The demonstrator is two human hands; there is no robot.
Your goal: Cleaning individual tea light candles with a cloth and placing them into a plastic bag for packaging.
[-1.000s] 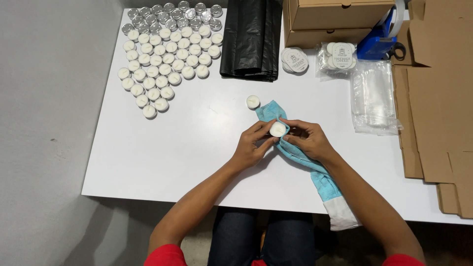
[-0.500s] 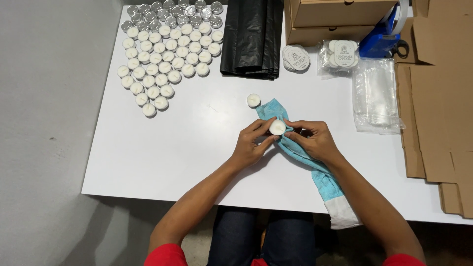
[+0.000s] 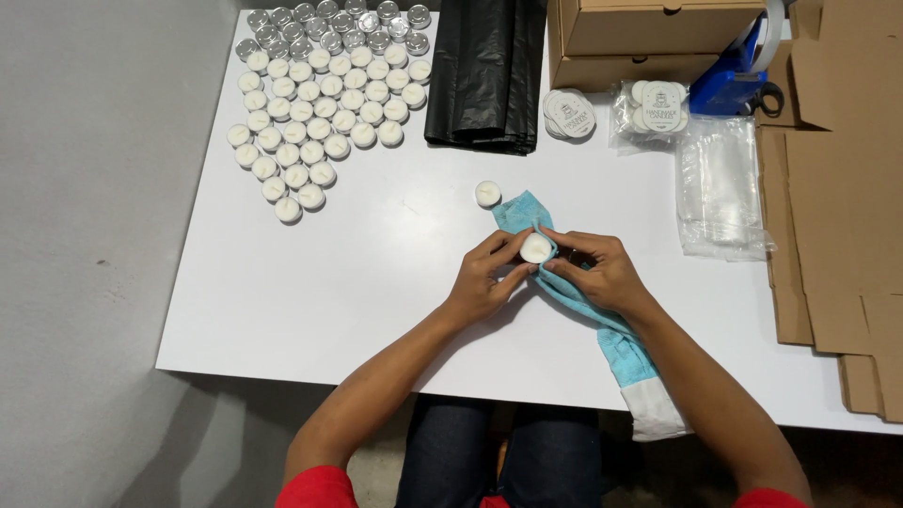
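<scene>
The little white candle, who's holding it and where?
Both hands, left hand and right hand, pinch the tealight candle by its round sides, over the blue cloth.

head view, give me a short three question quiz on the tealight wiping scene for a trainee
1. True or false: both hands hold one tealight over the blue cloth.
2. Where does the single loose tealight sit? A) touching the black folded bags B) alone on the white table, just beyond the top end of the cloth C) on the cardboard box
3. What is grouped at the table's far left corner?

Key
1. True: the left hand and right hand both grip it.
2. B
3. Rows of tealights: white wax ones, with empty-looking metal cups at the far edge.
</scene>
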